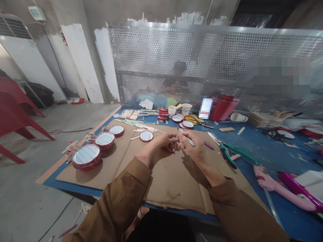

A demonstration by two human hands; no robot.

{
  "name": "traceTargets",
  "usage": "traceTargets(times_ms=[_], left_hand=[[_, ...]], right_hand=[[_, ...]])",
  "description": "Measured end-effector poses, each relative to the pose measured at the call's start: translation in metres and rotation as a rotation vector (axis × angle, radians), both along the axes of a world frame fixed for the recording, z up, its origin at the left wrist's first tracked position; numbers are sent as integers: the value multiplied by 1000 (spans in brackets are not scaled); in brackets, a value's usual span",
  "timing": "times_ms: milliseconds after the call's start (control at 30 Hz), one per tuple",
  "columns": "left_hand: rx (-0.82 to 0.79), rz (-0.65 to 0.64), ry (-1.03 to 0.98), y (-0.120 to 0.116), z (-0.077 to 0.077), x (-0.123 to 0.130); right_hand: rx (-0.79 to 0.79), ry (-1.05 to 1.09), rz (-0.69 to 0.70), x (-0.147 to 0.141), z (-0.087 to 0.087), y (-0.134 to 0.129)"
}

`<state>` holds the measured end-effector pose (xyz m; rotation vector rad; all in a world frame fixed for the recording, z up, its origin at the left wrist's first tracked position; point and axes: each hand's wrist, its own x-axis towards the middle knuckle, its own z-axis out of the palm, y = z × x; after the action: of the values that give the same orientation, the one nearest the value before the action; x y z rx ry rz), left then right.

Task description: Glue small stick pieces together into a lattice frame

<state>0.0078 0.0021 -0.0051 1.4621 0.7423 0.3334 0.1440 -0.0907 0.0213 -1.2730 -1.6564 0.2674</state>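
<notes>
My left hand (169, 141) is raised above the brown cardboard (164, 181), its fingers pinched together. What lies between them is too small and blurred to name. Close against it, my right hand (193, 143) is closed round a slim tool with a grey-white handle (191, 141); its kind is unclear. A thin, pale upright piece (177, 130) shows between the two hands. To their left lies a red-rimmed round disc (146, 136) with a pale face, beside wooden sticks (135, 137). A purple stick (209, 145) lies right of my right hand.
Stacks of red-rimmed discs (86, 155) line the cardboard's left side. Teal-handled pliers (228, 156) and a pink glue gun (274, 186) lie right. Behind stand paper cups (186, 109), a phone (205, 108) and a red bottle (222, 108), before a perforated metal screen (151, 50).
</notes>
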Motion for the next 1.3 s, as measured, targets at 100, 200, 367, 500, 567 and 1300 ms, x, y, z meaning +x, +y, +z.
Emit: traceTargets(times_ms=[100,200,367,500,567,1300], left_hand=[[-3,5,-11,1,-3,0],[-5,1,-14,2,-4,-1],[1,-4,-3,1,0,0],[6,-9,20,-1,3,0],[11,-11,10,-2,3,-1],[8,-2,38,-2,3,0]], right_hand=[[12,6,-24,0,0,0],[14,4,-31,-1,2,0],[11,-1,-35,-1,3,-2],[0,-13,-13,-1,2,-2],[7,-15,-17,-1,1,-2],[13,-23,-15,0,1,0]])
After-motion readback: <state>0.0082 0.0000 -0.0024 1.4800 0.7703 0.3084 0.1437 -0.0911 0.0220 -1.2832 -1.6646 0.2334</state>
